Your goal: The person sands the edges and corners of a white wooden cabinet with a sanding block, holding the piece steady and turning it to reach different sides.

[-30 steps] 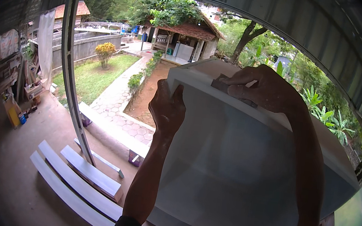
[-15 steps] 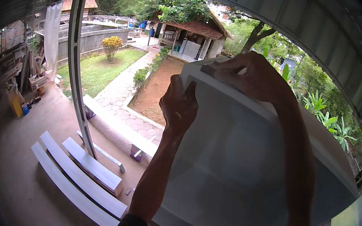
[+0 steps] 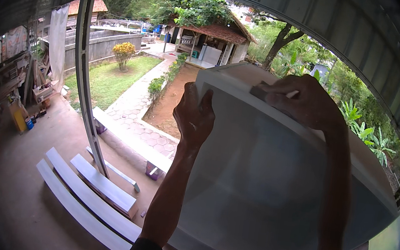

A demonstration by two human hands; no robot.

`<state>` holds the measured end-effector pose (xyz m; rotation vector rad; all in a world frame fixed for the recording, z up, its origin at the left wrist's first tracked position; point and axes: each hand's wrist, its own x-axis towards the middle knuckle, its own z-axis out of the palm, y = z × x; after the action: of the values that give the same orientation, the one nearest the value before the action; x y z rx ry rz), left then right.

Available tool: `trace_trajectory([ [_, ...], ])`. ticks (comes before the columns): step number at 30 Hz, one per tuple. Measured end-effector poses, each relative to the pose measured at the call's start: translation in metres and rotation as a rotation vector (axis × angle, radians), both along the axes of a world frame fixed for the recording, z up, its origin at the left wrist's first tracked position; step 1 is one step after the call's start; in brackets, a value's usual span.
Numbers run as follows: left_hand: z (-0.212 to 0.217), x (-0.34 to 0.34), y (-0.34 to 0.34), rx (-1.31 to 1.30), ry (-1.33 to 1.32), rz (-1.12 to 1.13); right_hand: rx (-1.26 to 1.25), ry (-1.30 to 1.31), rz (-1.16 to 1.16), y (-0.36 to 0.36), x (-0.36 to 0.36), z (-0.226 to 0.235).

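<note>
A large grey-white box-shaped piece of furniture point(image 3: 255, 166), with a raised pale rim, fills the right half of the view. My left hand point(image 3: 194, 117) grips its near left corner, fingers wrapped around the rim. My right hand point(image 3: 310, 102) is closed on a small dark sanding pad point(image 3: 259, 92), which lies flat against the top edge of the piece. The right fingers partly hide the pad. Both forearms reach up from the lower edge, with dark sleeves at the elbows.
Several long white boards point(image 3: 85, 206) lie low on the floor at the left, near a metal post point(image 3: 88, 61). Another white board point(image 3: 133, 139) rests on supports by the paving. Stacked wood and tools point(image 3: 24, 113) stand far left. Outside are a lawn and a small house point(image 3: 215, 42).
My right hand has slid the sanding pad to the right along the top edge, away from the corner. The left hand keeps its grip on the corner, nearly unmoved.
</note>
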<state>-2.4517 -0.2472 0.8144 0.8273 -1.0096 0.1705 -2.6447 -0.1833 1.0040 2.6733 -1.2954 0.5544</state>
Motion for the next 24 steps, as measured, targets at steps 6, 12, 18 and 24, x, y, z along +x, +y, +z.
trace_trajectory([
  [6, 0.001, 0.005, -0.001, 0.044, -0.02, 0.062, -0.038, 0.026, 0.345, -0.066, 0.1, -0.005],
  [12, 0.005, 0.006, 0.006, 0.086, 0.033, -0.029, 0.052, -0.078, 0.175, -0.014, -0.022, -0.009],
  [18, 0.006, 0.004, 0.006, 0.064, 0.056, -0.048, 0.059, -0.112, -0.223, 0.063, -0.143, -0.006],
  [24, 0.002, 0.01, 0.001, 0.001, -0.028, 0.001, 0.019, -0.102, 0.119, 0.003, -0.002, -0.011],
])
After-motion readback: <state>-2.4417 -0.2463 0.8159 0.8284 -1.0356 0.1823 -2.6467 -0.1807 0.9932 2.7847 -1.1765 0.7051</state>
